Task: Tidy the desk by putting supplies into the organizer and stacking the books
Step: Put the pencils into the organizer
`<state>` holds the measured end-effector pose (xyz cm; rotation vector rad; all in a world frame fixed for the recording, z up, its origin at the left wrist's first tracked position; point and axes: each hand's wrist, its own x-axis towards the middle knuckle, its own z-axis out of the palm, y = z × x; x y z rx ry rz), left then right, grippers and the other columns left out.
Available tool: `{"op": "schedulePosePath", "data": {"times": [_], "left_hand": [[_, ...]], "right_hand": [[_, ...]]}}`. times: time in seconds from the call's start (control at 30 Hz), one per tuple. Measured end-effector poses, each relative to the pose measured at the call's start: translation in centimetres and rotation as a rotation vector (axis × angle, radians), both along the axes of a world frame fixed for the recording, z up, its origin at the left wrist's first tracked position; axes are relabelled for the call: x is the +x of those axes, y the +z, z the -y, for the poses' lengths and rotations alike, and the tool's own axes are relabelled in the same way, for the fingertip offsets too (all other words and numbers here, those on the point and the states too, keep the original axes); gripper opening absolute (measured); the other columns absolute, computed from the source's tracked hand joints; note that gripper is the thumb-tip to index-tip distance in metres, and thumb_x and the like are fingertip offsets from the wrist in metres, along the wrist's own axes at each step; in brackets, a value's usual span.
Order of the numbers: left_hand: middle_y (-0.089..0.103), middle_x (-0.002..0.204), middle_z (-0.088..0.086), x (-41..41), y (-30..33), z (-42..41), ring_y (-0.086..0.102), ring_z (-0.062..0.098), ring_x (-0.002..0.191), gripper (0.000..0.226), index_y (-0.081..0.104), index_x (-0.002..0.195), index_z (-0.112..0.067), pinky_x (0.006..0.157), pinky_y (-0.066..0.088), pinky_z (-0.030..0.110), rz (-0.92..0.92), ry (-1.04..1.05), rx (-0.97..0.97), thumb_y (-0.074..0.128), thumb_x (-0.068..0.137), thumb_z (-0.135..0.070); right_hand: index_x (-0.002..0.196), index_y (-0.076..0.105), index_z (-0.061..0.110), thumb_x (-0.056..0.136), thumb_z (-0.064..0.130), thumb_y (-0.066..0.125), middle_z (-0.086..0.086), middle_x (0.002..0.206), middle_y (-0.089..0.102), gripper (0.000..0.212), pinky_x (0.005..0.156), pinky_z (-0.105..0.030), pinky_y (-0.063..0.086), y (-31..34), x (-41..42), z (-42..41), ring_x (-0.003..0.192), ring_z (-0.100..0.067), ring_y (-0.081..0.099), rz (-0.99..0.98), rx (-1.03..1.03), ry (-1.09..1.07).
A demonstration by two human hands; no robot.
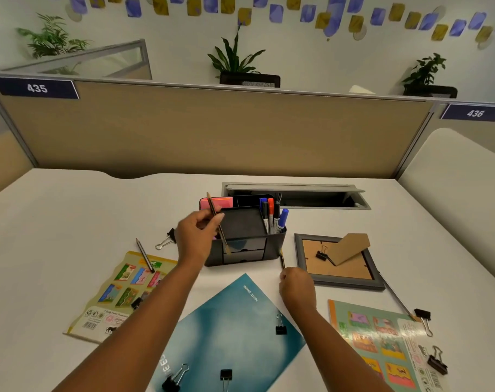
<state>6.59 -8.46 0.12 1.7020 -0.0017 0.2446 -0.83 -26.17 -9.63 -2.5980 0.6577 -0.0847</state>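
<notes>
the left hand (197,236) pinches a brown pencil (216,223) between thumb and fingers. the pencil is tilted and held in front of the black organizer (247,239), near its left side. the organizer stands in the middle of the white desk (71,210). it has pink sticky notes (215,204) at the back left and markers (273,216) standing up in the right part — blue, black and red caps.

the right hand (296,287) is curled on the desk and pinches the low end of a thin pencil (282,258), which lies just beside the organizer's right front corner.

a teal notebook (235,329) lies between the two arms, with black binder clips (280,325) on it. a yellow book (119,295) lies on the left with a grey pencil (145,255) across its top edge. a green book (379,340) lies on the right, with a clip (437,360) at its right edge.

a grey picture frame (338,261) lies face down to the right of the organizer — a small clip (322,254) sits on its back. one more clip (166,239) lies on the desk just left of the left hand. another pencil (395,295) lies on the desk by the frame's near right corner, and a clip (424,319) sits near its low end.
</notes>
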Motion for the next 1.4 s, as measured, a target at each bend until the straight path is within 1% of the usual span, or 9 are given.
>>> {"op": "schedulePosePath", "data": {"times": [0.17, 0.33, 0.57, 0.67, 0.8, 0.97, 1.1, 1.23, 1.4], "left_hand": [[0.068, 0.102, 0.010, 3.0, 1.6, -1.7, 0.065, 0.025, 0.084, 0.030, 0.066, 0.114, -0.007, 0.074, 0.060, 0.030, 0.070, 0.076, 0.013, 0.065, 0.084, -0.010], [0.070, 0.106, 0.015, 5.0, 1.9, -2.1, 0.065, 0.033, 0.094, 0.028, 0.067, 0.113, -0.008, 0.087, 0.055, 0.048, 0.079, 0.111, 0.120, 0.065, 0.085, -0.012], [0.068, 0.115, 0.015, 5.5, 0.2, -1.9, 0.064, 0.030, 0.101, 0.030, 0.065, 0.116, -0.004, 0.089, 0.050, 0.034, 0.036, 0.059, 0.304, 0.063, 0.086, -0.011], [0.067, 0.116, 0.017, 5.3, -0.6, -2.0, 0.063, 0.032, 0.104, 0.032, 0.064, 0.117, -0.003, 0.091, 0.048, 0.035, -0.013, 0.048, 0.335, 0.062, 0.087, -0.011], [0.067, 0.115, 0.019, 5.3, -1.2, -2.1, 0.063, 0.034, 0.104, 0.031, 0.063, 0.118, -0.002, 0.091, 0.048, 0.036, -0.055, 0.034, 0.377, 0.060, 0.088, -0.011], [0.066, 0.117, 0.019, 5.6, -2.1, -2.1, 0.063, 0.035, 0.105, 0.032, 0.062, 0.117, 0.001, 0.091, 0.049, 0.037, -0.099, 0.005, 0.421, 0.061, 0.087, -0.011], [0.065, 0.119, 0.019, 5.7, -2.7, -2.2, 0.061, 0.033, 0.109, 0.035, 0.061, 0.119, 0.000, 0.094, 0.047, 0.036, -0.102, -0.036, 0.428, 0.063, 0.086, -0.011], [0.061, 0.124, 0.015, 5.6, -3.5, -3.4, 0.058, 0.029, 0.112, 0.045, 0.056, 0.127, -0.006, 0.089, 0.047, 0.031, 0.003, -0.116, 0.396, 0.065, 0.084, -0.013], [0.062, 0.116, 0.018, 4.8, -6.3, -6.8, 0.060, 0.030, 0.099, 0.036, 0.059, 0.123, -0.007, 0.079, 0.047, 0.035, 0.026, 0.195, 0.447, 0.062, 0.087, -0.015]], "right_hand": [[0.084, 0.061, 0.005, 0.080, 0.002, 0.057, -0.015, 0.086, 0.065, 0.006, 0.055, -0.024, 0.040, 2.0, -0.4, 1.6, 0.070, -0.019, 0.053, 0.303, 0.166, -0.223], [0.083, 0.068, 0.004, 0.081, 0.001, 0.060, -0.016, 0.080, 0.069, 0.008, 0.060, -0.024, 0.045, 6.1, -0.3, 4.2, 0.066, -0.022, 0.060, 0.591, 0.245, -0.365], [0.097, 0.068, 0.000, 0.084, 0.003, 0.061, -0.012, 0.092, 0.068, 0.015, 0.063, 0.002, 0.042, 11.5, 0.9, 3.7, 0.081, -0.012, 0.057, 0.928, 0.196, -0.179], [0.096, 0.070, 0.002, 0.083, 0.002, 0.062, -0.011, 0.092, 0.070, 0.015, 0.070, 0.003, 0.042, 12.1, 2.7, 1.8, 0.082, -0.011, 0.059, 0.890, 0.157, 0.015], [0.098, 0.070, 0.003, 0.086, 0.000, 0.057, -0.014, 0.100, 0.068, 0.018, 0.082, -0.021, 0.048, 11.8, 5.4, -1.2, 0.089, -0.019, 0.061, 0.737, 0.062, 0.240], [0.107, 0.066, 0.003, 0.090, 0.004, 0.052, -0.012, 0.112, 0.057, 0.022, 0.080, -0.017, 0.041, 11.3, 7.8, -4.2, 0.096, -0.020, 0.056, 0.556, -0.027, 0.450], [0.116, 0.059, 0.006, 0.091, 0.008, 0.051, -0.009, 0.120, 0.054, 0.026, 0.093, -0.030, 0.050, 10.6, 8.6, -5.8, 0.104, -0.022, 0.056, 0.393, -0.042, 0.523], [0.118, 0.058, 0.004, 0.088, 0.007, 0.055, -0.012, 0.124, 0.051, 0.030, 0.091, -0.034, 0.051, 9.8, 8.8, -6.6, 0.104, -0.027, 0.057, 0.322, -0.153, 0.592], [0.125, 0.052, 0.005, 0.088, 0.006, 0.056, -0.011, 0.125, 0.050, 0.037, 0.091, -0.034, 0.050, 8.8, 8.5, -7.1, 0.106, -0.028, 0.056, 0.240, -0.182, 0.621]]}}
